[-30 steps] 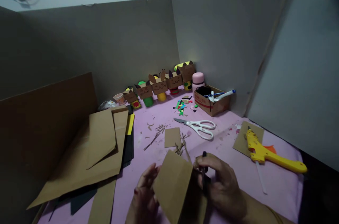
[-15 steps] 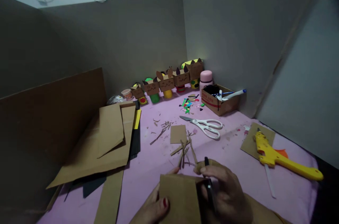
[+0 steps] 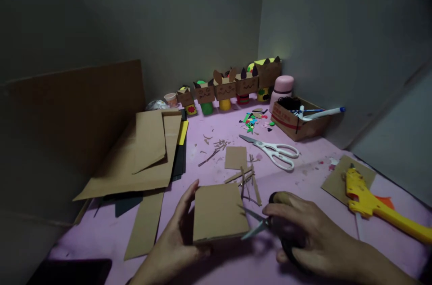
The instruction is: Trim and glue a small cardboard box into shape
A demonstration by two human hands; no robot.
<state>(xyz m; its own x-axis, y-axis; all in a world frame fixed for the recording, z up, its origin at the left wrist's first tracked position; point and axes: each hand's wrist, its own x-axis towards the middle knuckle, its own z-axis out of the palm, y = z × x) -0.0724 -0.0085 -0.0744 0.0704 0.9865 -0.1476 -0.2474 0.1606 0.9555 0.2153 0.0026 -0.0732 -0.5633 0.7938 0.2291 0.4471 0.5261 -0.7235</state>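
Note:
My left hand (image 3: 175,242) grips a small brown cardboard piece (image 3: 218,213) by its left and bottom edges, holding it nearly flat above the pink table (image 3: 209,136). My right hand (image 3: 303,233) is closed around the black handles of a pair of scissors (image 3: 256,224). Their blades are parted at the cardboard's right edge. Thin cardboard strips (image 3: 248,179) lie just beyond the piece, next to a small cardboard square (image 3: 235,158).
White-handled scissors (image 3: 273,150) lie mid-table. A yellow glue gun (image 3: 374,206) rests on cardboard at the right. Large cardboard sheets (image 3: 141,150) sit at the left. Several cardboard box figures (image 3: 232,87), a pink bottle (image 3: 281,87) and a box of pens (image 3: 299,118) line the back.
The camera tilted down and left. The cardboard piece went from upright to nearly flat. The scissors turned sideways, blades now showing at the cardboard's right edge.

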